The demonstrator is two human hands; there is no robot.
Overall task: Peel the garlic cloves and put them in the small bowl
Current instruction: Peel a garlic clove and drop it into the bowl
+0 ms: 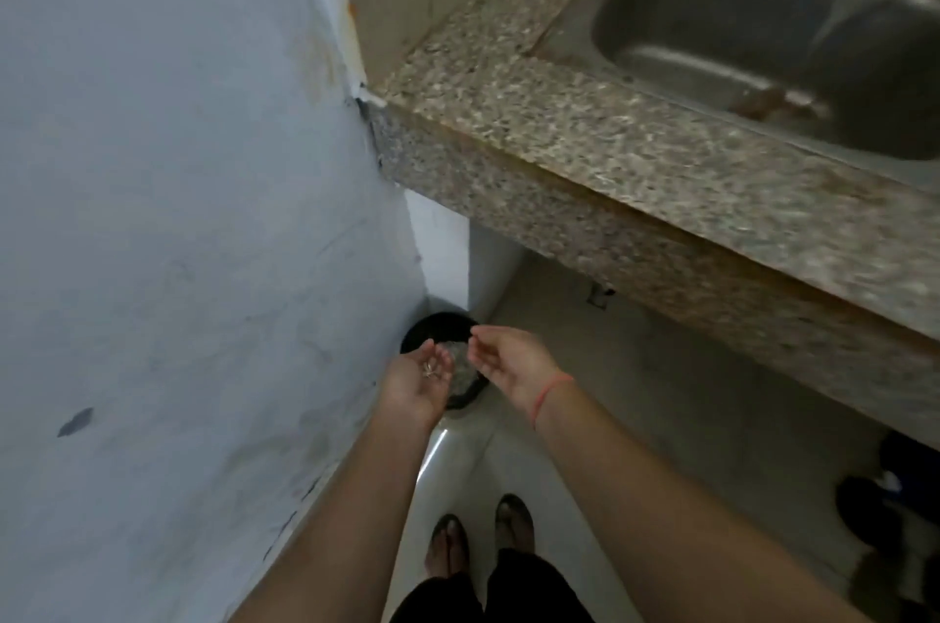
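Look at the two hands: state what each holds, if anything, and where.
The left hand carries pale scraps, probably garlic skin, loose on its open palm, ungripped. The right hand holds nothing.

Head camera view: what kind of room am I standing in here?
Most likely a home kitchen: a steel sink is set into a speckled stone countertop, and a black bin stands on the floor in the corner.

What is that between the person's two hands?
In the head view, the gap between the left hand and the right hand shows a black bin on the floor below them, with pale scraps inside it.
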